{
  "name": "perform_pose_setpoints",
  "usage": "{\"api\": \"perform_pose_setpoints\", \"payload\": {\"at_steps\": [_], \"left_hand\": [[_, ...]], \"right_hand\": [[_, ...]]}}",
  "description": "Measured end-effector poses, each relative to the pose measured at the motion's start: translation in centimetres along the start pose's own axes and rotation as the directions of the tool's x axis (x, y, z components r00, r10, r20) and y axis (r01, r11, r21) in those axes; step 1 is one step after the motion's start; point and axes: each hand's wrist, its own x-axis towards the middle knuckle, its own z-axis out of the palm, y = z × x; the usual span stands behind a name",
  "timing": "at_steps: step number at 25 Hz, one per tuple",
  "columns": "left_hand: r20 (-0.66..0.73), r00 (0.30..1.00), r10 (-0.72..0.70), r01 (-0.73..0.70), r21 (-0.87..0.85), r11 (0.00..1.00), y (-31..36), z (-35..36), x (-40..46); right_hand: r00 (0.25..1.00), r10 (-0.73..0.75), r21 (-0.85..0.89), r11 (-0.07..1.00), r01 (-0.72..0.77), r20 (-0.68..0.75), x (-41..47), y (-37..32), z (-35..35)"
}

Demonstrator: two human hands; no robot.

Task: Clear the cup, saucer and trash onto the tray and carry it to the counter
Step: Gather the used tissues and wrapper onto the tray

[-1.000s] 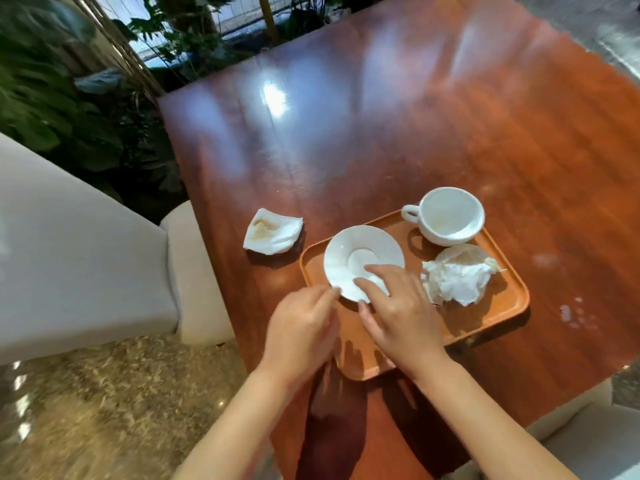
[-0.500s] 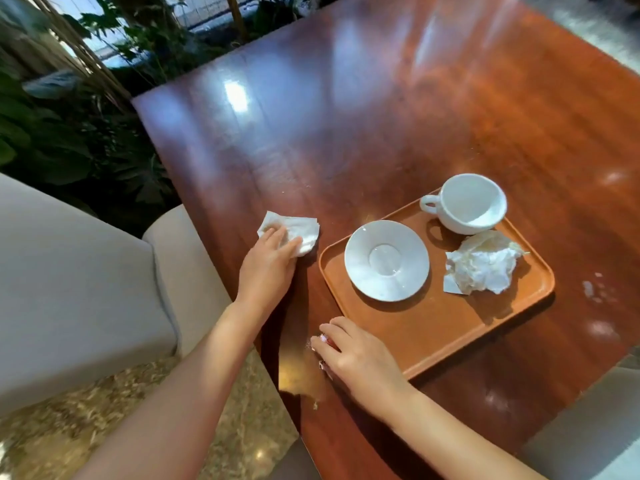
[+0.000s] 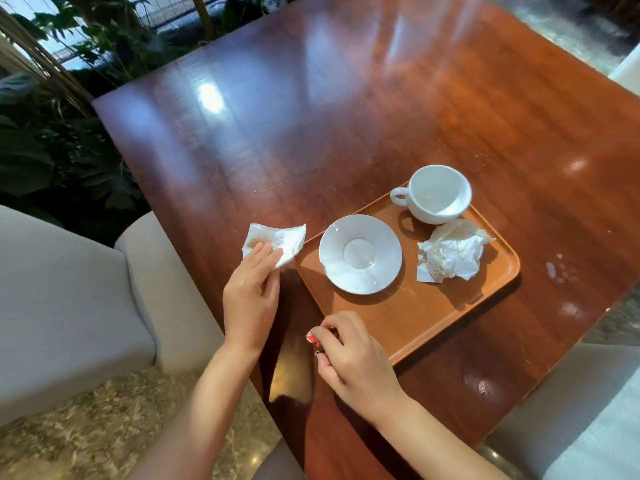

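Note:
An orange tray (image 3: 398, 317) lies on the dark wooden table (image 3: 346, 116). On it stand a white saucer (image 3: 360, 253), an empty white cup (image 3: 437, 194) at the far corner, and a crumpled white napkin (image 3: 450, 251). A stained white napkin (image 3: 280, 239) lies on the table just left of the tray; my left hand (image 3: 251, 289) pinches its near edge. My right hand (image 3: 349, 351) rests at the tray's near left corner, fingers curled on a small red and white wrapper (image 3: 311, 338).
A grey cushioned seat (image 3: 69, 306) stands left of the table and another seat (image 3: 581, 410) at the bottom right. Green plants (image 3: 52, 150) fill the far left. Speckled stone floor shows below the table's near edge. Small spill marks dot the table right of the tray.
Both hands left the saucer. My left hand went left to the stained napkin and gripped it. My right hand dropped to the tray's near corner and closed on the small wrapper.

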Motion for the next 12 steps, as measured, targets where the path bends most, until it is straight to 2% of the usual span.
{"api": "perform_pose_setpoints", "payload": {"at_steps": [2,4,6,7,9,10,12], "left_hand": [[0.006,0.998,0.068,-0.067,-0.046,0.997,2.0,-0.1,-0.8],[0.04,0.988,0.149,-0.146,-0.071,0.987,4.2,0.3,-1.6],[0.064,0.973,0.221,-0.216,-0.073,0.974,6.1,1.0,-2.4],[0.085,0.965,0.248,-0.243,-0.071,0.968,6.9,1.5,-2.8],[0.133,0.946,0.296,-0.288,-0.081,0.954,8.0,2.6,-3.7],[0.155,0.936,0.317,-0.305,-0.091,0.948,8.3,3.3,-4.1],[0.19,0.909,0.37,-0.348,-0.139,0.927,9.2,4.8,-4.6]], "right_hand": [[0.991,0.103,0.07,0.993,-0.098,-0.081,0.0,0.2,-0.5],[0.949,0.258,0.141,0.962,-0.234,-0.183,-0.4,1.4,-1.5],[0.919,0.349,0.066,0.937,-0.343,-0.183,-0.9,3.3,-2.7],[0.928,0.345,-0.036,0.935,-0.353,-0.14,-1.2,4.0,-3.1],[0.963,0.265,-0.203,0.942,-0.269,-0.046,-1.9,5.3,-3.6],[0.976,0.218,-0.224,0.95,-0.218,-0.026,-2.3,5.8,-3.7],[0.975,0.2,-0.162,0.963,-0.214,-0.096,-3.3,6.8,-4.2]]}}
